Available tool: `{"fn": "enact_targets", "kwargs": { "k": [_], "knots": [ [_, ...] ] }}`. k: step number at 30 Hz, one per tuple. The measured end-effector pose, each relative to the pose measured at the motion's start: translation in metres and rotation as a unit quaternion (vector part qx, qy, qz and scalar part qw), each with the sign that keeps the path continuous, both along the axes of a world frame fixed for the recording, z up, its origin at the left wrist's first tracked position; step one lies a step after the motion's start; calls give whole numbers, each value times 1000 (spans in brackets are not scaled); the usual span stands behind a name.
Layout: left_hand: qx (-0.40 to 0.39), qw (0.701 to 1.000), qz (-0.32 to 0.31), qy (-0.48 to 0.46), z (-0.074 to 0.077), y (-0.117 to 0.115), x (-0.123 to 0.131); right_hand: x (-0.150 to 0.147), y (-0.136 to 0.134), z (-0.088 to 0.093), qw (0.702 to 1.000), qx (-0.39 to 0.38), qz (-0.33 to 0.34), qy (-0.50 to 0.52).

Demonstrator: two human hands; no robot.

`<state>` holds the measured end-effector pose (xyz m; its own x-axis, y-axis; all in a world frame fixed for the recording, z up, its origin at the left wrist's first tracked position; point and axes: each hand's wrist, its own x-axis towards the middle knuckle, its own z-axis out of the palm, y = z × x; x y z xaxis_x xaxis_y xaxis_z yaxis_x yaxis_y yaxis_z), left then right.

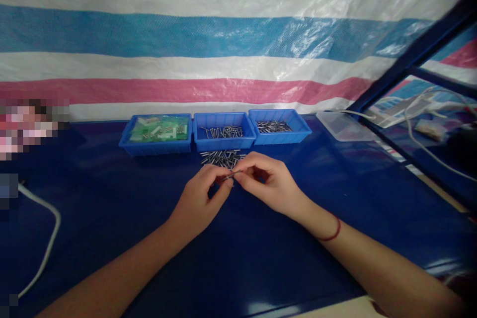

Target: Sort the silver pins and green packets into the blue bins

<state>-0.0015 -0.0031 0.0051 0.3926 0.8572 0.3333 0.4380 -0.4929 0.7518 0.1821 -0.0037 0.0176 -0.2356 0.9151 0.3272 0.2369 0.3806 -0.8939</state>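
Observation:
My left hand point(199, 193) is closed in a pinch on a thin metal piece that looks like a screw. From the other side my right hand point(266, 181) pinches a thin metal rod point(234, 173), and the fingertips of both hands nearly meet. How the small pieces join between the fingers is too fine to make out. Just beyond the fingers, a loose pile of thin dark metal rods point(219, 157) lies on the dark blue table point(208, 273). Behind the pile stands a blue bin point(223, 145) with silvery screws point(227, 132) inside.
To the left, another blue bin point(156, 148) holds green plastic bags point(160, 129) with small pieces. A third blue bin point(286, 137) at right contains dark metal pieces point(274, 126). Farther right are a translucent lid point(345, 126) and a metal frame point(406, 59). A white cable point(55, 213) lies left.

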Motion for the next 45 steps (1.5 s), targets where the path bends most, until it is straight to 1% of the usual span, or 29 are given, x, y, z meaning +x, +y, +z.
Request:
{"fn": "enact_targets", "kwargs": {
  "k": [6, 12, 17, 20, 22, 24, 25, 27, 29, 30, 31, 33, 36, 40, 42, 44, 45],
  "knots": [
    [28, 999, 28, -25, -1, 1, -1, 1, 0, 2, 1000, 9, -15, -24],
    [42, 997, 37, -44, 0, 2, -1, 1, 2, 2, 999, 14, -20, -32],
    [49, 997, 34, -47, 2, 2, -1, 1, 3, 1, 999, 15, 1, -52],
    [47, 998, 38, -30, 2, 1, -1, 0, 5, -2, 999, -18, 18, -36],
    [50, 997, 52, -19, 2, 1, -1, 1, 7, -3, 996, -82, 4, 20],
    [57, 996, 64, -18, 1, 0, -1, 4, 13, -4, 980, -163, -35, 106],
    [62, 996, 67, -16, 0, 1, -1, 7, 16, -3, 966, -199, -59, 155],
    [72, 995, 69, 0, -2, 1, -1, 17, 25, -2, 927, -251, -113, 254],
    [91, 993, 72, 37, -4, 2, -1, 27, 34, 0, 884, -279, -162, 337],
    [103, 990, 72, 60, -5, 3, -1, 32, 38, 1, 867, -287, -182, 363],
    [113, 987, 71, 84, -6, 3, -1, 36, 41, 1, 855, -291, -197, 382],
    [126, 981, 63, 130, -8, 4, -2, 39, 43, 1, 842, -297, -208, 399],
    [132, 974, 41, 177, -9, 5, -4, 35, 40, 0, 844, -311, -186, 395],
    [138, 967, 28, 215, -8, 7, -6, 23, 30, 1, 863, -324, -132, 364],
    [141, 965, 24, 221, -8, 8, -7, 19, 26, 2, 884, -313, -107, 329],
    [141, 963, 22, 230, -8, 8, -7, 15, 23, 3, 919, -282, -87, 263],
    [140, 961, 24, 236, -8, 8, -7, 14, 21, 4, 939, -261, -74, 213]
  ]
}}
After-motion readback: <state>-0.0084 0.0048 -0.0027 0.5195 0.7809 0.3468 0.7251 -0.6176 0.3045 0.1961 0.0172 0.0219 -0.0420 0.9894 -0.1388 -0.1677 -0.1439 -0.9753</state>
